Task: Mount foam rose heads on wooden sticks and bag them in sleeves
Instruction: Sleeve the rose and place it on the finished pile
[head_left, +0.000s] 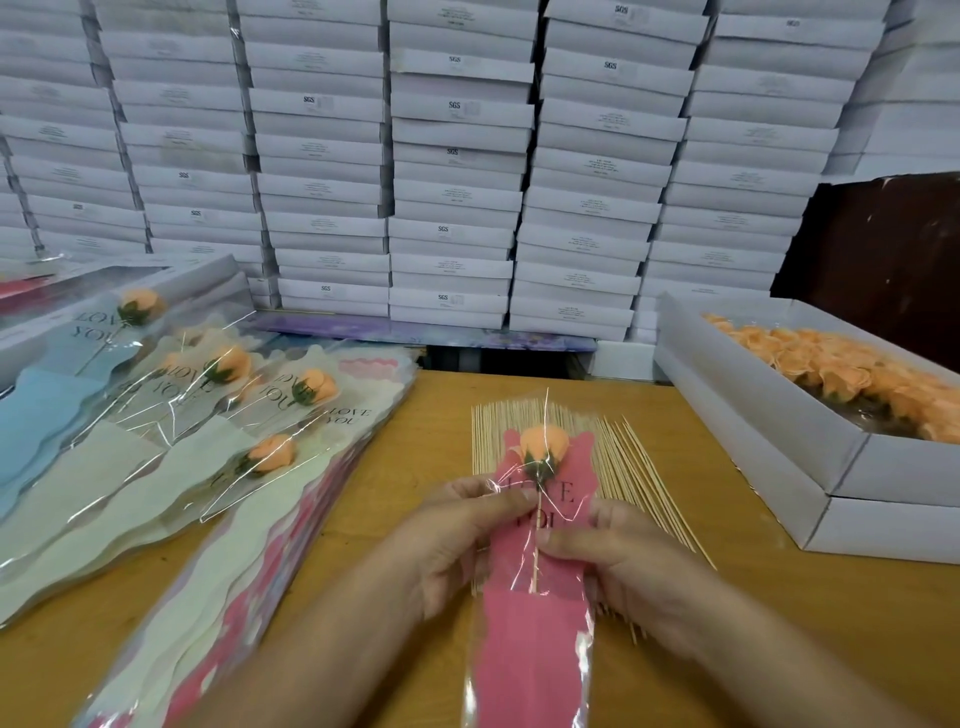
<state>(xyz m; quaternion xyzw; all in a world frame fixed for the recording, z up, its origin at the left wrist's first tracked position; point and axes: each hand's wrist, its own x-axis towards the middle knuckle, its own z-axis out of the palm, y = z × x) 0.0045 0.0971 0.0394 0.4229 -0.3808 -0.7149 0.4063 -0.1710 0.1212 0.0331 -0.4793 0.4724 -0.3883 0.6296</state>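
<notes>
An orange foam rose head (541, 442) sits on a wooden stick (538, 545) inside a clear sleeve with a pink "LOVE YOU" backing (530, 639), held over the table's middle. My left hand (462, 530) pinches the sleeve's left edge below the rose. On the other side, my right hand (618, 561) pinches the sleeve near the stick. Under the sleeve lies a spread of loose wooden sticks (634, 478).
A white box of loose orange rose heads (852, 374) stands at the right. Several bagged roses (234, 410) lie on stacks of sleeves (218, 587) at the left. White boxes (452, 171) are stacked wall-high behind the wooden table (727, 639).
</notes>
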